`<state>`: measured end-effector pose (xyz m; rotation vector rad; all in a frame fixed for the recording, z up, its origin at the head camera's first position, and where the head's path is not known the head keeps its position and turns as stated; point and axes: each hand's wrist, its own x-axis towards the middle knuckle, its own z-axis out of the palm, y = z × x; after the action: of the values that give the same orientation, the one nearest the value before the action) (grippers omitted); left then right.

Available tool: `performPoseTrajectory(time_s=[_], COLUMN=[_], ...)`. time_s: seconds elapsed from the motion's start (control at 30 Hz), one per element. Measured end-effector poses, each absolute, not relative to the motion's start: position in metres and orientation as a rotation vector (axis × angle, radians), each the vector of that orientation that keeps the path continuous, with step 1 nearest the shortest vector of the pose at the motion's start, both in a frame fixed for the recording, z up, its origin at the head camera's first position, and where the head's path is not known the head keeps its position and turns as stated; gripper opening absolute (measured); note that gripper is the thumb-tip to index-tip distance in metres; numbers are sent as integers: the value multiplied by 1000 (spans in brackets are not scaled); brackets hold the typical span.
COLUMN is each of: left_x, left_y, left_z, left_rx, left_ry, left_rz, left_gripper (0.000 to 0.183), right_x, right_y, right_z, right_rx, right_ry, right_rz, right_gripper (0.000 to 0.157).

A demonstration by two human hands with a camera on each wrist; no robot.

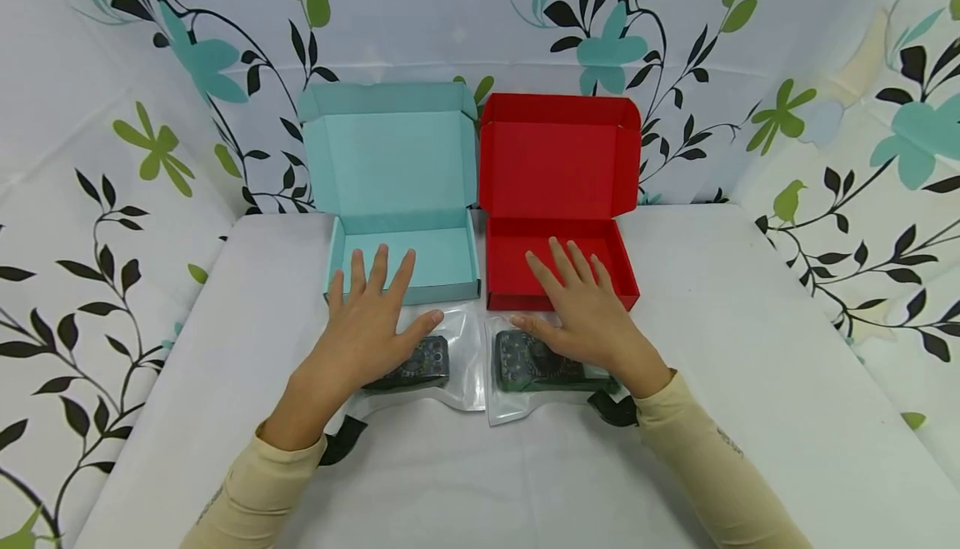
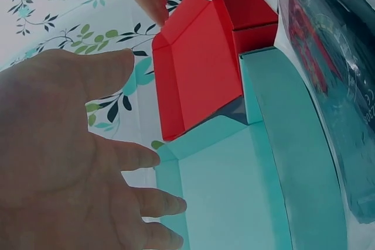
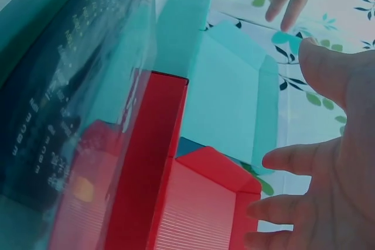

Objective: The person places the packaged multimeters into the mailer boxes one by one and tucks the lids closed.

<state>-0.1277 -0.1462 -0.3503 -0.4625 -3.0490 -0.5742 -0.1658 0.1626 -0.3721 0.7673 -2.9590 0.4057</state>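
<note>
Leafy printed cloth hangs behind the red box and off to both sides of it, and we see a white table underneath. That box has its lid raised at the back. Just left of the red box stands a turquoise box, its lid raised likewise. Close before the red box lies a clear bag with a dark item inside; its pale print is too blurred for us to read. Nearer to us and left of the red box lies a second bag, also with something dark in it.

Our right hand has its fingers spread, gripping nothing, over the front of the red box and the bag before it. Our left hand, fingers likewise fanned out and holding nothing, is left of the red box, over the turquoise box's front edge and the second bag. Whether either palm touches plastic, we cannot tell.
</note>
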Motion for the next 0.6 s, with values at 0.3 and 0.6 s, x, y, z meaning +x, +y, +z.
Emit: performPoseTrajectory(time_s=[0.3, 0.6], left_x=[-128, -138], left_y=[-141, -116], left_z=[-358, -372], left_rx=[-575, -802], left_ry=[-3003, -2984], left_rz=[-592, -580], left_gripper=[83, 79], right_x=[-149, -130], right_y=[167, 189], right_z=[-369, -395], right_rx=[921, 1142], right_ry=[-2864, -2871], right_rz=[507, 495], right_gripper=[87, 79])
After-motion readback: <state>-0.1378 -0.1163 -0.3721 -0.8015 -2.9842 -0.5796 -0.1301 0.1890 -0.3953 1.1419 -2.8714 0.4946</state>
